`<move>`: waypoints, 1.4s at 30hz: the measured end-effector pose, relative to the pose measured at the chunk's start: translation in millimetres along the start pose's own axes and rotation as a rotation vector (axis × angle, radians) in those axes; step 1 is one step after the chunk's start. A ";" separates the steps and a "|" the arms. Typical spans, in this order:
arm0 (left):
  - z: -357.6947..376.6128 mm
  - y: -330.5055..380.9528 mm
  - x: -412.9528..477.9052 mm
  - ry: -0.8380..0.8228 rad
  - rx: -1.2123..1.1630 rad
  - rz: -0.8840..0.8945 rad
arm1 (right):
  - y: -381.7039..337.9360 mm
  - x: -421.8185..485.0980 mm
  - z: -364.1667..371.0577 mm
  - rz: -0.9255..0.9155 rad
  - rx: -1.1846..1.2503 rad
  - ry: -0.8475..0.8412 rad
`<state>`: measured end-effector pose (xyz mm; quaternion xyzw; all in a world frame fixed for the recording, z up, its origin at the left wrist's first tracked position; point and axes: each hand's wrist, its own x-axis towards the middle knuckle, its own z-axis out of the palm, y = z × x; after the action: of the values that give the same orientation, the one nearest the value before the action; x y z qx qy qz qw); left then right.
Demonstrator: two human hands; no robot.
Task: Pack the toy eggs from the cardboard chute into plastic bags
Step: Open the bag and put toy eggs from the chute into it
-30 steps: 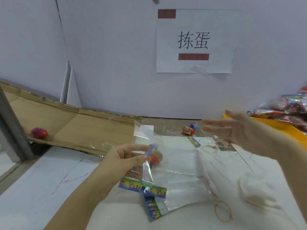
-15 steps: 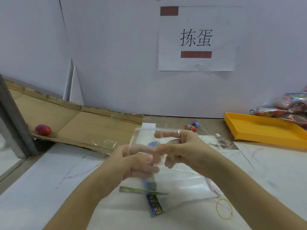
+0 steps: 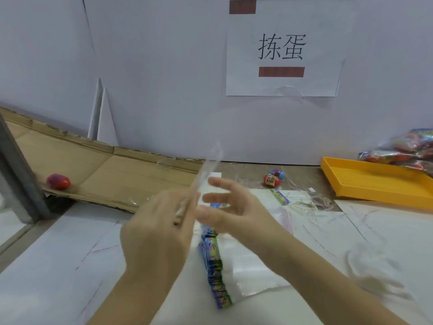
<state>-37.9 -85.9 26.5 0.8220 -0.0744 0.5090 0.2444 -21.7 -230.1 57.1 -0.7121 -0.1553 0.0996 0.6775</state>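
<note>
My left hand [image 3: 159,228] pinches a clear plastic bag [image 3: 207,171] by its upper part, holding it upright above the table. The bag's colourful header card [image 3: 214,266] hangs down below my hands. My right hand [image 3: 227,207] is against the bag's right side with its fingers spread and straight; motion blur hides its thumb. What the bag holds is hidden by my hands. One red toy egg [image 3: 58,181] lies at the low left end of the cardboard chute [image 3: 121,170]. A pair of toy eggs [image 3: 273,178] rests on the table by the wall.
A yellow perforated tray [image 3: 375,184] sits at the right, with filled bags of eggs [image 3: 407,148] behind it. Flat clear bags [image 3: 257,266] lie under my hands. A grey post [image 3: 18,174] stands at the left. A paper sign [image 3: 283,48] hangs on the wall.
My right hand came in from the right to meet the bag and has spread its fingers. The bag has turned edge-on and risen, with its header card swinging down.
</note>
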 end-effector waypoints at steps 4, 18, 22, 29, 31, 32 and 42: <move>-2.4 19.6 -7.4 -0.126 -0.050 0.192 | -4.9 0.7 2.8 -0.051 0.166 0.085; 5.7 -7.4 11.9 -0.409 -1.038 -1.092 | 12.9 22.7 -32.5 0.048 0.232 0.077; 7.0 -16.6 13.7 -0.335 -0.983 -1.128 | 40.5 28.3 -38.9 -0.160 -0.639 0.049; 9.6 -18.7 13.4 -0.267 -0.951 -1.082 | 51.0 31.7 -36.5 -0.251 -0.871 0.076; 11.2 -19.0 11.9 -0.265 -0.918 -1.045 | 34.3 31.0 -42.1 -0.234 -0.467 0.277; 11.9 -18.0 11.1 -0.274 -0.909 -1.031 | 23.6 29.9 -44.3 -0.267 -0.296 0.336; 8.3 3.0 4.4 -0.383 -1.002 -0.873 | -23.0 11.4 -34.9 -0.541 -0.421 0.288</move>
<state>-30.3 -91.9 28.3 0.6400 -0.0049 0.1142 0.7599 -0.7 -257.9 82.9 -0.7757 -0.2578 -0.2184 0.5330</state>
